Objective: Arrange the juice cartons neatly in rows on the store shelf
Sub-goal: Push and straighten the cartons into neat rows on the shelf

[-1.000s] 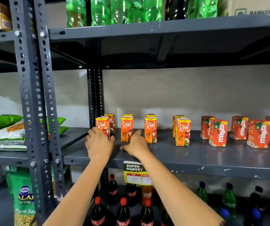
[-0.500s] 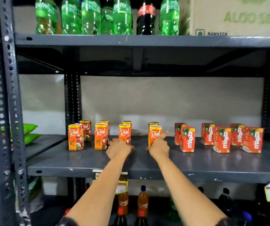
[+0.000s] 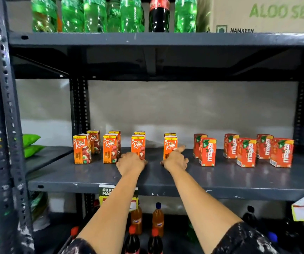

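Orange Real juice cartons stand in pairs, front and back, on the left half of the grey shelf point(image 3: 221, 180). My left hand point(image 3: 130, 163) is curled around the base of the third front Real carton point(image 3: 138, 145). My right hand point(image 3: 175, 160) cups the base of the fourth front Real carton point(image 3: 170, 146), its index finger stretched out past the carton's right side. The first Real carton point(image 3: 82, 149) and the second Real carton point(image 3: 109, 148) stand untouched to the left. Several red Maaza cartons point(image 3: 207, 152) stand in staggered pairs on the right half.
Green soda bottles point(image 3: 94, 15), a cola bottle point(image 3: 159, 13) and a cardboard box point(image 3: 266, 13) fill the shelf above. Orange and cola bottles point(image 3: 136, 217) stand below. Green snack bags point(image 3: 31, 145) lie at the left beside a perforated steel post point(image 3: 0, 125). A price tag point(image 3: 109, 191) hangs on the shelf edge.
Both hands have moved right along the shelf, from the first Real cartons to the third and fourth. The view has followed to the right. Since half a second ago, little has moved.
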`<state>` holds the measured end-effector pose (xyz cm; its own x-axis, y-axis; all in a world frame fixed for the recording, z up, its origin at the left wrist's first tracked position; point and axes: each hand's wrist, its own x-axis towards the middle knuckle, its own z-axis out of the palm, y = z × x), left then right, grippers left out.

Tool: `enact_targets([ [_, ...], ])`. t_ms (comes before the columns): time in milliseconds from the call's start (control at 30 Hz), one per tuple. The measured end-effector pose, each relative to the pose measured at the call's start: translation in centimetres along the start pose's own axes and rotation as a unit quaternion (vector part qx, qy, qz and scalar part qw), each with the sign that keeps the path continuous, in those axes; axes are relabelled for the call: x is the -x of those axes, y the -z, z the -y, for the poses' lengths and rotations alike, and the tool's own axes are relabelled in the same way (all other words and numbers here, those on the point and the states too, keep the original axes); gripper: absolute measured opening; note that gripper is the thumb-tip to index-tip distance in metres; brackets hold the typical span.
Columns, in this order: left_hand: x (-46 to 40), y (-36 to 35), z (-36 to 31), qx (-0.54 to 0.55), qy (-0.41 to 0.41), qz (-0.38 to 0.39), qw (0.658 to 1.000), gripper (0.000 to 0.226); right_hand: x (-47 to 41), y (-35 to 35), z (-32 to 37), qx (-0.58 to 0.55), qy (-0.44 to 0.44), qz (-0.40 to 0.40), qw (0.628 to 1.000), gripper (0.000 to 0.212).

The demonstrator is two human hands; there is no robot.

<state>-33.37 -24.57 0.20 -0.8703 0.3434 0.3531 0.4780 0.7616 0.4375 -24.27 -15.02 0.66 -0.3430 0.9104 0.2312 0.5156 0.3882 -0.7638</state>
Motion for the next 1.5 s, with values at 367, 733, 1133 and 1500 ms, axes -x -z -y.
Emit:
enact_targets([
  [367,1.1,1.2,-0.4,-0.013,0.040,0.080,0.996,0.101,0.9,1.1,-0.4,-0.018,0.003,0.035,0.999,0.099],
  [733,11.4,-2.8,-13.7,0.122,-0.179,0.142,0.966,0.070,0.0,14.6,-10.1,0.026,0.079,-0.157,0.984,0.061],
  [1133,6.6,-5.2,-16.7,0.117,-0.127,0.205,0.963,0.080,-7.6,17.9,-17.2,0.052,0.033,-0.139,0.988,0.090],
  [1500,6.0,-6.3,-17.1,0.074,-0.144,0.196,0.967,0.051,-8.2,17.3,-17.7,0.064,0.047,-0.119,0.990,0.099],
])
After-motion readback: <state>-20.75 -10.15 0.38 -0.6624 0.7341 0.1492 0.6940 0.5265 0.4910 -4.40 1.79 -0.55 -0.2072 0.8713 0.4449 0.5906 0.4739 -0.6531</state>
